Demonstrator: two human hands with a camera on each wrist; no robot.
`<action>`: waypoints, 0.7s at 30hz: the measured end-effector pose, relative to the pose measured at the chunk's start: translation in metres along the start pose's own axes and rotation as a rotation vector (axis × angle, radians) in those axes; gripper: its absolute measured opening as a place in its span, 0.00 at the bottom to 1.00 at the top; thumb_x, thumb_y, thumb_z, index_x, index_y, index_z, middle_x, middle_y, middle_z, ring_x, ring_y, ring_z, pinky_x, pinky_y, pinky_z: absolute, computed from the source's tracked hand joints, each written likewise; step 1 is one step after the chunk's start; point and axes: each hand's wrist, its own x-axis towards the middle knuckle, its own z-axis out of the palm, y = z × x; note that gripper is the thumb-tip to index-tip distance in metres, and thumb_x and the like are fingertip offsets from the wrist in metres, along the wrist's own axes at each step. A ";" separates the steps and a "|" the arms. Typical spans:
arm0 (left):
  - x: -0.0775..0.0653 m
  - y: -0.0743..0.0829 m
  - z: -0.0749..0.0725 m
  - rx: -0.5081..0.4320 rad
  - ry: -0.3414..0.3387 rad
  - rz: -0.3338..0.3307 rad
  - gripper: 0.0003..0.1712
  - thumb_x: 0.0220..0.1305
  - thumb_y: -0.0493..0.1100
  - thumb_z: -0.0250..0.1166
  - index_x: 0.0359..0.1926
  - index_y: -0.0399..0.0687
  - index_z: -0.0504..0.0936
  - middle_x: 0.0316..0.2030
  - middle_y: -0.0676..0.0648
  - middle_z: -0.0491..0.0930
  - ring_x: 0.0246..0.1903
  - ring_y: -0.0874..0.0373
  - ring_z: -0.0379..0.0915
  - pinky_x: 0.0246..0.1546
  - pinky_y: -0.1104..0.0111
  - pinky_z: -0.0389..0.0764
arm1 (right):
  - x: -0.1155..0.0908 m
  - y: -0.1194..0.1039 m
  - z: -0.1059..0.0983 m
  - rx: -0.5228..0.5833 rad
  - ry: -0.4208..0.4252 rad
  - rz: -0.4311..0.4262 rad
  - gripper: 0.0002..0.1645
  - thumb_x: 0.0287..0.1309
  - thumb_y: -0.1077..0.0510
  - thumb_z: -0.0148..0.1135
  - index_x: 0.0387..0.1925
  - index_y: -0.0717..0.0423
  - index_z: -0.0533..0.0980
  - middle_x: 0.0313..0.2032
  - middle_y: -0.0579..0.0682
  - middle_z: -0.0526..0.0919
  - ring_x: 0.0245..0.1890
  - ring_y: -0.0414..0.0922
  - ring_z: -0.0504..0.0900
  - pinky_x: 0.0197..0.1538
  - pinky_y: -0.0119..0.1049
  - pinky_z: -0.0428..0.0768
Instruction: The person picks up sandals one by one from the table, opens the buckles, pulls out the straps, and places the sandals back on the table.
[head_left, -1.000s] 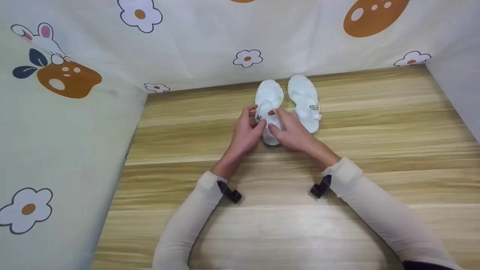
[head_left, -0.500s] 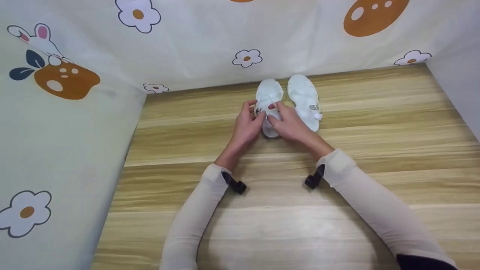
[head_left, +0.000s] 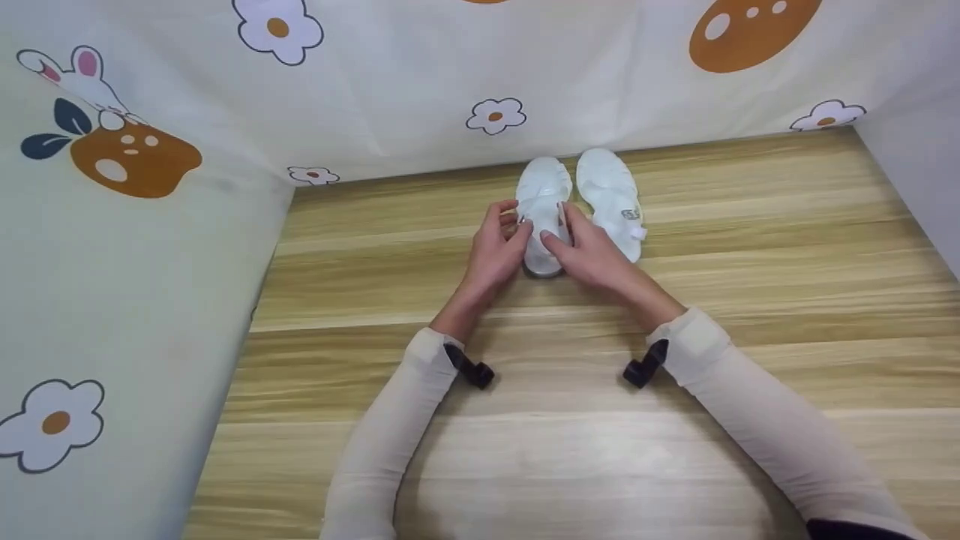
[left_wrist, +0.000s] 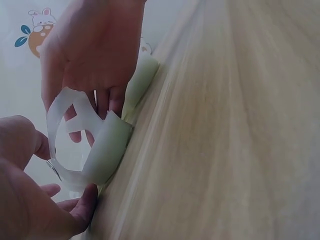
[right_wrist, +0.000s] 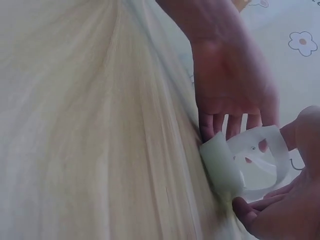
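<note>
A pale white jelly-like sandal (head_left: pixel 541 180) lies flat on the floor, toe toward the wall, between my two hands. My left hand (head_left: pixel 493 251) holds its left side, fingers around the strap near a small metal buckle (left_wrist: pixel 53 169). My right hand (head_left: pixel 596 251) holds the opposite side, with the thumb by the heel end and a finger at the strap (right_wrist: pixel 280 150). In both wrist views the ankle strap stands up as a loop above the heel cup (left_wrist: pixel 111 147). A matching sandal (head_left: pixel 606 176) lies just to the right, its metal buckle (head_left: pixel 630 214) visible.
The wood-grain floor (head_left: pixel 555 435) runs up to a cloth-covered wall (head_left: pixel 405 82) printed with flowers and fruit. Both toes point at that wall, close to its foot. Side walls rise at the left (head_left: pixel 150 300) and right (head_left: pixel 915 150). Each wrist wears a black camera mount (head_left: pixel 476 373).
The sandal between my hands has shifted a little toward the wall. My right hand has moved slightly to the right, no longer reaching over the strap's middle; my left hand stays at its side.
</note>
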 end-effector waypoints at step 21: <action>-0.005 0.023 -0.006 0.062 -0.003 0.116 0.22 0.76 0.37 0.63 0.67 0.47 0.80 0.70 0.44 0.78 0.73 0.48 0.73 0.78 0.55 0.71 | -0.004 -0.017 -0.041 0.114 -0.041 -0.030 0.40 0.81 0.49 0.58 0.83 0.63 0.58 0.80 0.65 0.66 0.80 0.59 0.67 0.81 0.56 0.69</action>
